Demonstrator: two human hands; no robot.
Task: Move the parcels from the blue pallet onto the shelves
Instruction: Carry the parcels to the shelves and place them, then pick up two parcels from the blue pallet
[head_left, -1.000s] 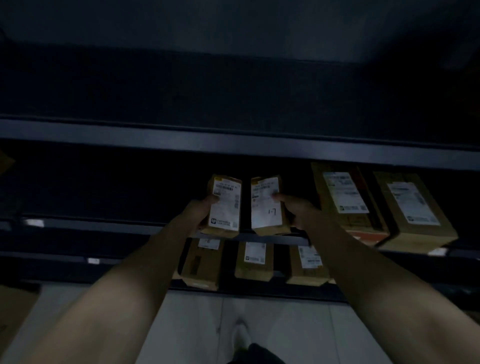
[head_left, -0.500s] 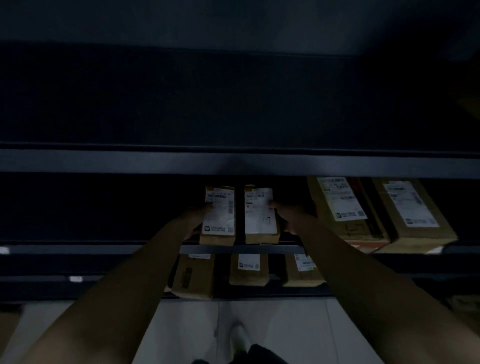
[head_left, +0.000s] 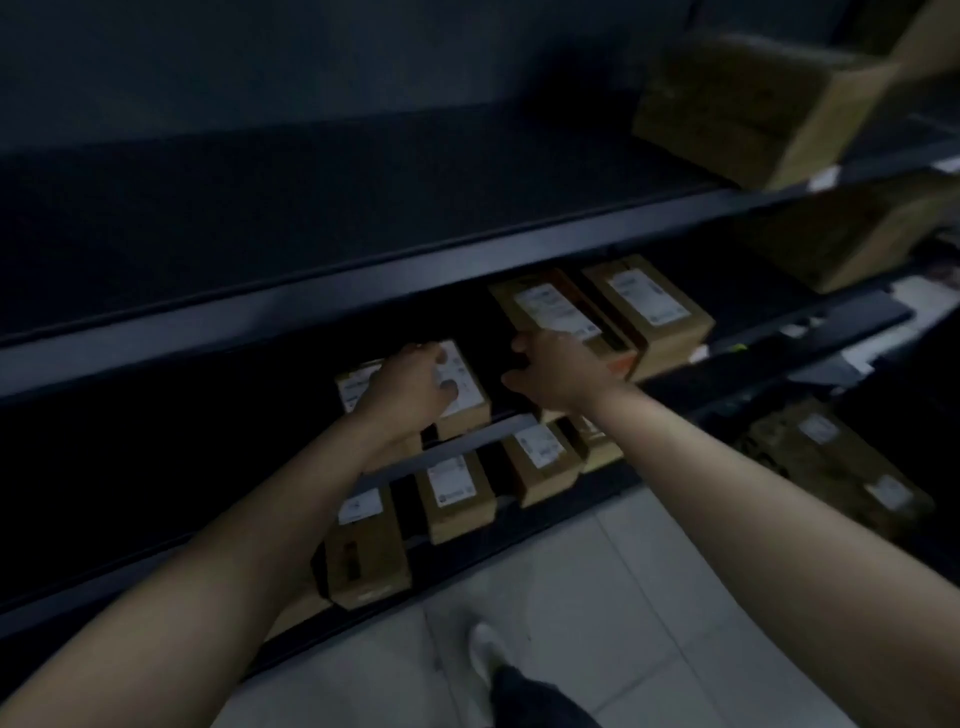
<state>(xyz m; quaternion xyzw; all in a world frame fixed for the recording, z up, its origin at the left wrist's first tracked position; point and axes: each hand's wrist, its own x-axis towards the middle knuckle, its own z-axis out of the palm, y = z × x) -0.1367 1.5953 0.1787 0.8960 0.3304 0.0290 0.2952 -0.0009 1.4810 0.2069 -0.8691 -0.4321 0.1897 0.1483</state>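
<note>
Both small brown cardboard parcels (head_left: 457, 387) now sit on the dark metal shelf (head_left: 467, 439); left hand (head_left: 410, 389) rests on them, fingers loosely curled, right hand (head_left: 553, 371) released, open. Pallet unseen; remainder unknown.

Very dim, bluish view with deep shadow inside the shelves, motion blur and wide-angle bending at edges.

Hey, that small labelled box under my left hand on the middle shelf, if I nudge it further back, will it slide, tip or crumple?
The small box looks like stiff cardboard with square edges, so it would probably hold its shape. It lies flat on the shelf, so it should slide rather than tip. The left hand covers much of it, so it is likely light, though its weight cannot be seen.
</note>
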